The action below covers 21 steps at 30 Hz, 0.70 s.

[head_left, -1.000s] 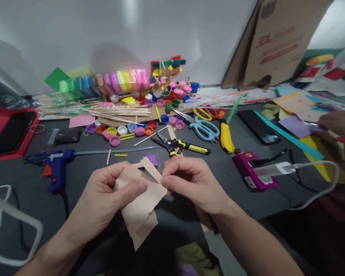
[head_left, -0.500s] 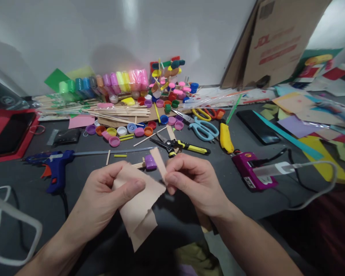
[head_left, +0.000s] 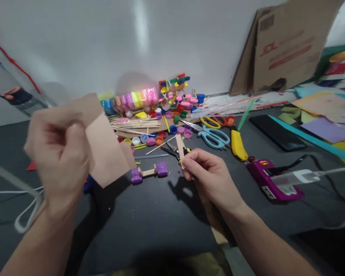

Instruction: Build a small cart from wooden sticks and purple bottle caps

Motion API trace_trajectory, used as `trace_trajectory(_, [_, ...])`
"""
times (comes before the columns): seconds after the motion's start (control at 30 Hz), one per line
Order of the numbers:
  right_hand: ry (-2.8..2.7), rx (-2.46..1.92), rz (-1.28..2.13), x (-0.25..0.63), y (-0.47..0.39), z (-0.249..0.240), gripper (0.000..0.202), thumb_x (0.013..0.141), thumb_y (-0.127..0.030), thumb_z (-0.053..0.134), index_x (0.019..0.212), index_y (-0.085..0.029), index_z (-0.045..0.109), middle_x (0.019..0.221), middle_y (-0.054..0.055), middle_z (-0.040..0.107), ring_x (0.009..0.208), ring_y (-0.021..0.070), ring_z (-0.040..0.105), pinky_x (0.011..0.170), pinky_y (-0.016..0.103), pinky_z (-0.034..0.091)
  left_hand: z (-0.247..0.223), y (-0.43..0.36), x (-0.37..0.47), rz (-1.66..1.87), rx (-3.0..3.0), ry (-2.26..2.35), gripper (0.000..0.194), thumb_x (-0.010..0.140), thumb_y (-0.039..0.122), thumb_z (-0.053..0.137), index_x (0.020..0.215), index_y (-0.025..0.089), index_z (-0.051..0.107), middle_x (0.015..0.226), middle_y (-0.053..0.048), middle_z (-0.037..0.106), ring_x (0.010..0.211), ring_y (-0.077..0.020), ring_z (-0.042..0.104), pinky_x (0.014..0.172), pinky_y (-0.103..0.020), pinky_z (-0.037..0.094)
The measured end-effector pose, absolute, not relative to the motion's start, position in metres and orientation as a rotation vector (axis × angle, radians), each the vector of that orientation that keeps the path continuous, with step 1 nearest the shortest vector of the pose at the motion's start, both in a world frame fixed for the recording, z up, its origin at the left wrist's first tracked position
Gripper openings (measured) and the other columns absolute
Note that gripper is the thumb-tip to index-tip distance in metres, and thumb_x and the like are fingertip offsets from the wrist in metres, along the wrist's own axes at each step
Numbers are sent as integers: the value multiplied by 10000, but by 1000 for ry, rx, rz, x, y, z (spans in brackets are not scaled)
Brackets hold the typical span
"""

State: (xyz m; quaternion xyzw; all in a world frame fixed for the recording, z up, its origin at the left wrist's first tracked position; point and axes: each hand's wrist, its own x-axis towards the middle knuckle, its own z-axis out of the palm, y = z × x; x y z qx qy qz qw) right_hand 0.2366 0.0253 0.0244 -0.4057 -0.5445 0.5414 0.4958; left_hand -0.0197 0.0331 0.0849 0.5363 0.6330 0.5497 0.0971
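Observation:
My left hand [head_left: 57, 153] is raised at the left, its fingers closed on a sheet of beige paper [head_left: 106, 157] that hangs to its right. Between the thumb and fingers of my right hand [head_left: 204, 168] is a narrow beige paper strip [head_left: 179, 147], pointing up. A small piece made of purple blocks [head_left: 161, 169] joined by wooden sticks [head_left: 148, 173] lies on the dark table between the hands. Behind the strip, black-and-yellow pliers [head_left: 174, 151] are partly hidden.
Blue scissors [head_left: 214, 137], a yellow cutter [head_left: 238, 145] and a purple power block [head_left: 273, 180] lie right. Coloured caps [head_left: 136, 141], sticks and clay tubs [head_left: 135, 99] line the back. A black phone [head_left: 277, 132] and cardboard [head_left: 287, 50] are farther right.
My left hand has moved left and up with the paper sheet, away from my right hand. The purple-block piece now shows fully. The view has shifted left.

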Motion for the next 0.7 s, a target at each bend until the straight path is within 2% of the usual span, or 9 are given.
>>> trace_trajectory(0.07, [-1340, -987, 1288, 237, 26, 25, 282, 906, -350, 669, 688, -179, 615, 588, -45, 561, 555, 86, 476, 563, 220, 377, 88, 68, -27, 1792, 1745, 1923, 204, 926, 287, 529, 1087, 168, 571, 1158, 40, 666, 1161, -210, 595, 902, -351, 470])
trace_trajectory(0.2, [-1358, -1008, 1280, 235, 30, 23, 292, 887, -381, 672, 691, -176, 601, 582, -43, 547, 545, 94, 459, 550, 229, 366, 80, 134, -38, 1587, 1727, 1968, 260, 924, 266, 473, 1119, 94, 480, 1106, 61, 635, 1085, -122, 612, 821, -279, 441])
trace_trajectory(0.27, [-1372, -1020, 1280, 234, 33, 20, 284, 879, -388, 668, 706, -175, 595, 590, -40, 550, 541, 95, 457, 541, 228, 363, 71, 152, -42, 1531, 1691, 2006, 215, 905, 281, 513, 1001, 89, 504, 1057, 20, 658, 1051, -155, 624, 796, -316, 439])
trace_trajectory(0.33, [-1391, -1031, 1265, 234, 35, 16, 284, 878, -397, 654, 713, -176, 589, 597, -37, 550, 541, 98, 459, 536, 230, 366, 62, 160, -45, 1498, 1660, 2061, 145, 905, 233, 477, 876, 98, 517, 1035, -25, 658, 1161, -230, 586, 834, -387, 409])
trace_trajectory(0.43, [-1418, -1051, 1219, 234, 35, 15, 279, 882, -388, 638, 706, -178, 586, 598, -35, 544, 549, 105, 464, 541, 236, 372, 54, 157, -43, 1473, 1680, 2094, 128, 828, 226, 609, 856, 119, 545, 1120, -58, 636, 1374, -316, 393, 932, -450, 368])
trace_trajectory(0.5, [-1441, -1065, 1174, 234, 33, 15, 254, 883, -351, 635, 701, -179, 593, 610, -35, 545, 565, 107, 465, 553, 239, 368, 52, 144, -32, 1455, 1745, 2040, 113, 824, 232, 632, 882, 144, 591, 1119, -52, 645, 1374, -311, 391, 957, -418, 386])
trace_trajectory(0.57, [-1462, -1076, 1130, 233, 30, 16, 232, 886, -306, 628, 694, -180, 598, 627, -34, 547, 583, 107, 467, 564, 239, 362, 53, 118, -13, 1395, 1825, 1918, 82, 842, 249, 626, 887, 183, 642, 990, -37, 696, 1093, -244, 611, 875, -366, 458])
trace_trajectory(0.63, [-1520, -1085, 1043, 232, 28, 16, 220, 898, -268, 610, 695, -183, 603, 639, -31, 561, 599, 110, 483, 577, 240, 365, 54, 83, 11, 1275, 1909, 1738, 147, 875, 337, 616, 901, 206, 675, 865, -10, 708, 845, -193, 656, 765, -312, 487])
trace_trajectory(0.7, [-1619, -1087, 898, 230, 26, 15, 208, 914, -241, 594, 714, -187, 611, 653, -22, 591, 610, 117, 517, 591, 243, 381, 52, 48, 33, 1146, 1917, 1485, 193, 917, 372, 581, 919, 202, 670, 879, -16, 710, 843, -183, 646, 765, -285, 482])
